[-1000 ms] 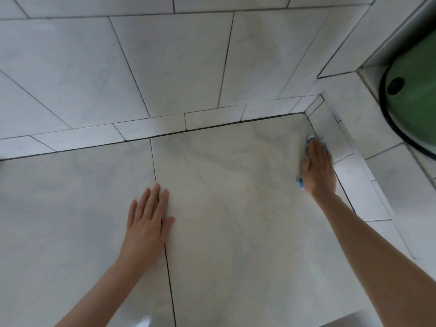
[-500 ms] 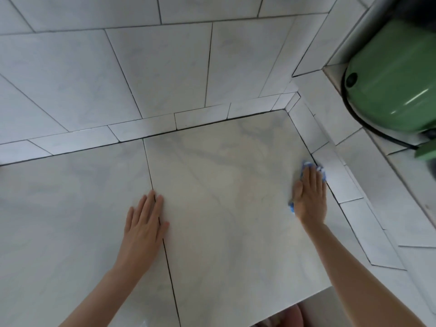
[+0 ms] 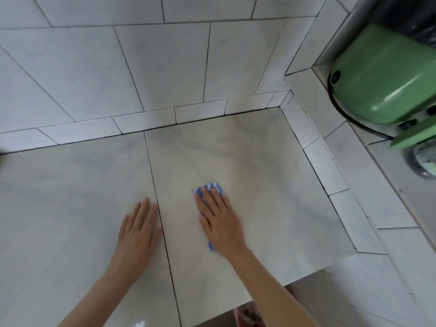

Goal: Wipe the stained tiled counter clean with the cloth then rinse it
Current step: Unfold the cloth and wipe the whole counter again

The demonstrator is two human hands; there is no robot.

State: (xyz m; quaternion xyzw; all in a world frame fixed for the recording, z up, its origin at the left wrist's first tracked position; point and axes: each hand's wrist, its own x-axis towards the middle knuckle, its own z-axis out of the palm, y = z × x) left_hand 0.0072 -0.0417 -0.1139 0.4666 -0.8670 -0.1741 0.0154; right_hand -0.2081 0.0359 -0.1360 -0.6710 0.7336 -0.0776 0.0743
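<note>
Flat right hand (image 3: 219, 223) has swept the cloth (image 3: 210, 186) from the surface's (image 3: 271, 185) right edge to mid-surface; left hand (image 3: 138, 230) lies flat; wiping continues.

Pale tiled walls (image 3: 165, 67); green, perhaps metal, tank (image 3: 382, 79)

Soft even daylight, wide-angle bowed edges, slight blur

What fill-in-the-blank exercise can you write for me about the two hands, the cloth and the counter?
1. The striped cloth under the right hand is white and ____.
2. The left hand lies flat on the pale grey tiled counter and holds ____.
3. The shiny rounded appliance at the upper right is ____.
Missing words: blue; nothing; green.
</note>
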